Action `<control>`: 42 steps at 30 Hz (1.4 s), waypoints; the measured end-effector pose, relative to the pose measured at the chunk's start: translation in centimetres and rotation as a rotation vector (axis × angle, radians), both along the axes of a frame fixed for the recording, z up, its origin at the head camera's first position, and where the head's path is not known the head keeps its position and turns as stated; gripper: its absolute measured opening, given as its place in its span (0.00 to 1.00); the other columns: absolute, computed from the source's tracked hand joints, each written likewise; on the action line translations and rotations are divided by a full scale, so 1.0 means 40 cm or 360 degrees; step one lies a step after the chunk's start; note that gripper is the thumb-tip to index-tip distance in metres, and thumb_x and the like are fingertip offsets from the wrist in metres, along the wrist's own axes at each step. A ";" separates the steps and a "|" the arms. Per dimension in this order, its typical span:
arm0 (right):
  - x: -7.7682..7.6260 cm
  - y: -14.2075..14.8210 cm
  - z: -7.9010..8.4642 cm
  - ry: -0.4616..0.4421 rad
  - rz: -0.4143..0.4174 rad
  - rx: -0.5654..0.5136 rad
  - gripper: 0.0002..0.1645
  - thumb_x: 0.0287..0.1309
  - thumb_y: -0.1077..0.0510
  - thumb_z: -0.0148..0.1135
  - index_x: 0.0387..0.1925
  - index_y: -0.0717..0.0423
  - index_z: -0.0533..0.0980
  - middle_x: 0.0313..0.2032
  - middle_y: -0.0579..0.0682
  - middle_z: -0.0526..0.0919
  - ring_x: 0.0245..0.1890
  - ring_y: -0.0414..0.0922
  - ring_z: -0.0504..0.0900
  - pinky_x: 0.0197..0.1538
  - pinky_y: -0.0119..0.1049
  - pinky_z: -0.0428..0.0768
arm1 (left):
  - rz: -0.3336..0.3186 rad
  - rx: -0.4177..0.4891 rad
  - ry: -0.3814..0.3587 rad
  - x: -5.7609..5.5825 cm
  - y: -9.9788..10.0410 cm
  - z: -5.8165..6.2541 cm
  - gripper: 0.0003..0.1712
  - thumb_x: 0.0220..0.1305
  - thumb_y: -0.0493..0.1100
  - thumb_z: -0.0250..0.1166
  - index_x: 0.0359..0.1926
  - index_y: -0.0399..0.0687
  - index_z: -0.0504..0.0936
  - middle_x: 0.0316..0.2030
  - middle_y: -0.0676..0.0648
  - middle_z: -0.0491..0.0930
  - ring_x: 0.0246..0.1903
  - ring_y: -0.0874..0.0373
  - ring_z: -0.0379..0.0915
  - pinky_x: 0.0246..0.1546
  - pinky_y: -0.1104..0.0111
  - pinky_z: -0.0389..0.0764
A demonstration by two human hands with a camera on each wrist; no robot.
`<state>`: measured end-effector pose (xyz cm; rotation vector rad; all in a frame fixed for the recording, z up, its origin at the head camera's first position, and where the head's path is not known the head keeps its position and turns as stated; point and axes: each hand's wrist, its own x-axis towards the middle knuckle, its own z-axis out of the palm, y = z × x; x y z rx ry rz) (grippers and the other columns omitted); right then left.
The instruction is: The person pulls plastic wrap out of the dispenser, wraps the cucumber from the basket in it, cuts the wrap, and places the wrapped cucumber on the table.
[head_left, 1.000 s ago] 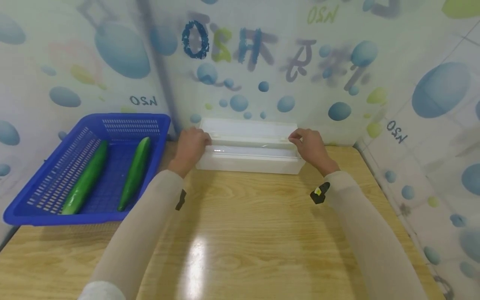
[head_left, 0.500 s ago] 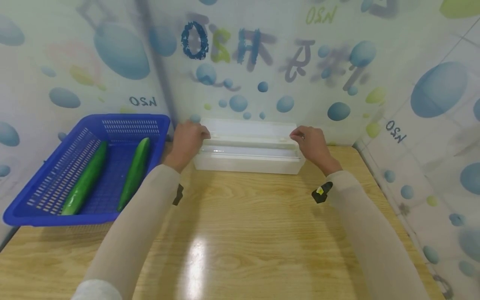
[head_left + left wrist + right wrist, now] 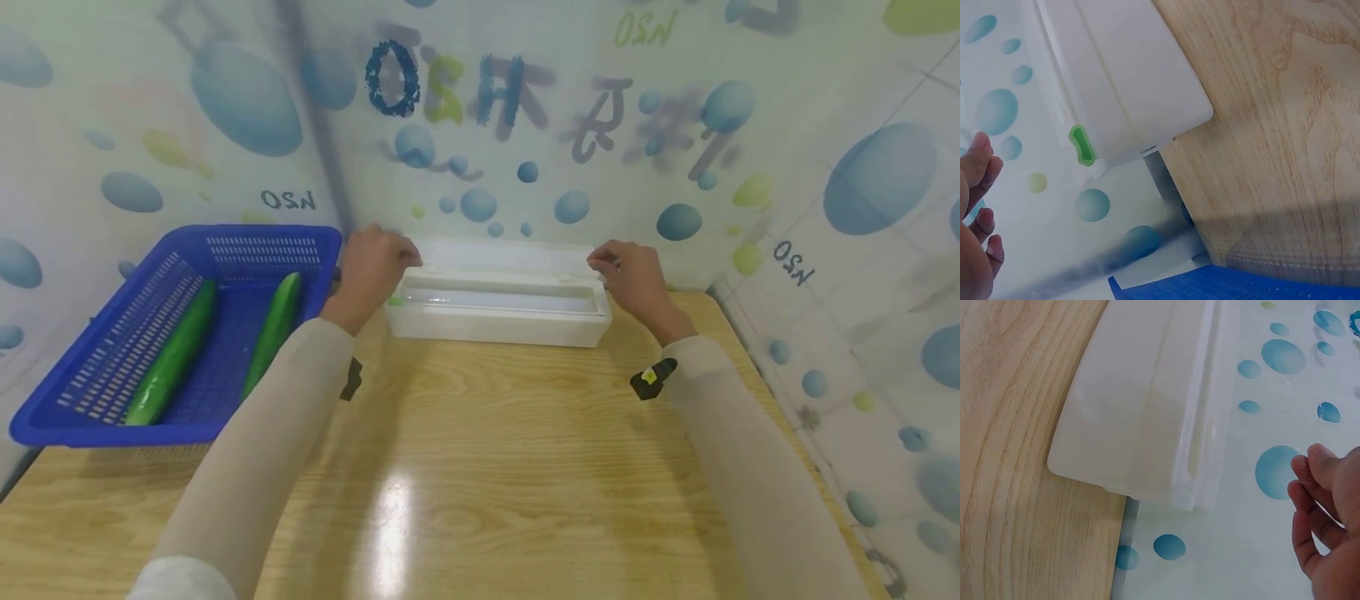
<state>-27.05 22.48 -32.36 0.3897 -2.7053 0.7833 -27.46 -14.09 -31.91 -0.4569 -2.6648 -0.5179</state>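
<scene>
A long white box [image 3: 498, 327], apparently a cling film dispenser, lies near the wall with its top open and its raised lid [image 3: 510, 257] behind. At its left end sits a green slider [image 3: 1083, 145]. My left hand [image 3: 371, 271] is above the box's left end, thumb and forefinger pinched. My right hand [image 3: 633, 279] pinches likewise above the right end. Faint glints in the right wrist view suggest clear cling film [image 3: 1285, 381] stretched between the hands; its edges are hard to see. Inside the box, a shiny pale surface [image 3: 510, 300] shows.
A blue plastic basket [image 3: 150, 436] with two cucumbers, one fatter cucumber [image 3: 168, 362] and one slimmer cucumber [image 3: 276, 325], stands left. The wood-grain table [image 3: 480, 467] spreads in front of the box. A bubble-patterned wall [image 3: 480, 167] rises right behind.
Both hands have risen slightly from the box's opening, and the left has shifted a little left. The green slider has come into sight at the box's left end. Basket and cucumbers stay put.
</scene>
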 end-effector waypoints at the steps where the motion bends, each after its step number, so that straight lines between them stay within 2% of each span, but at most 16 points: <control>1: 0.000 0.001 0.003 0.0007 -0.0001 0.0000 0.09 0.65 0.60 0.58 0.40 0.63 0.80 0.36 0.59 0.83 0.33 0.53 0.79 0.37 0.47 0.76 | 0.0003 -0.0001 -0.0004 -0.001 0.000 0.002 0.07 0.63 0.40 0.65 0.38 0.43 0.87 0.35 0.43 0.84 0.37 0.47 0.71 0.44 0.55 0.71; 11: 0.002 0.012 0.019 0.0065 0.0007 -0.0044 0.08 0.65 0.61 0.59 0.40 0.63 0.80 0.38 0.59 0.83 0.37 0.54 0.78 0.42 0.49 0.75 | -0.0019 0.0003 0.0015 0.003 0.006 0.020 0.08 0.62 0.41 0.66 0.39 0.43 0.88 0.34 0.43 0.84 0.34 0.48 0.70 0.40 0.57 0.70; 20: 0.010 0.013 0.039 0.0134 0.0015 -0.0006 0.08 0.65 0.62 0.58 0.40 0.63 0.80 0.38 0.59 0.84 0.38 0.54 0.79 0.45 0.50 0.76 | -0.0060 0.0077 0.0051 0.015 0.006 0.047 0.07 0.63 0.39 0.65 0.37 0.41 0.87 0.33 0.43 0.84 0.33 0.49 0.69 0.39 0.58 0.68; 28: 0.018 0.017 0.054 0.0186 0.0022 -0.0009 0.10 0.66 0.59 0.57 0.40 0.61 0.81 0.38 0.58 0.84 0.37 0.54 0.80 0.46 0.51 0.76 | -0.0014 0.0107 -0.0026 0.018 0.007 0.070 0.09 0.65 0.40 0.64 0.40 0.42 0.87 0.35 0.43 0.83 0.35 0.50 0.66 0.41 0.59 0.67; 38: 0.023 0.016 0.091 0.0319 0.0063 -0.0058 0.10 0.65 0.59 0.58 0.41 0.62 0.80 0.38 0.59 0.84 0.39 0.56 0.80 0.46 0.51 0.76 | 0.0026 0.0171 0.0016 0.024 0.003 0.106 0.09 0.65 0.40 0.64 0.42 0.42 0.86 0.36 0.43 0.83 0.36 0.50 0.65 0.40 0.59 0.66; 42: 0.029 0.013 0.106 0.0338 0.0057 -0.0077 0.10 0.64 0.59 0.59 0.41 0.62 0.81 0.38 0.59 0.84 0.39 0.55 0.79 0.47 0.50 0.76 | 0.0034 0.0181 0.0068 0.029 0.001 0.118 0.09 0.65 0.40 0.64 0.41 0.42 0.87 0.35 0.43 0.83 0.35 0.50 0.64 0.40 0.59 0.64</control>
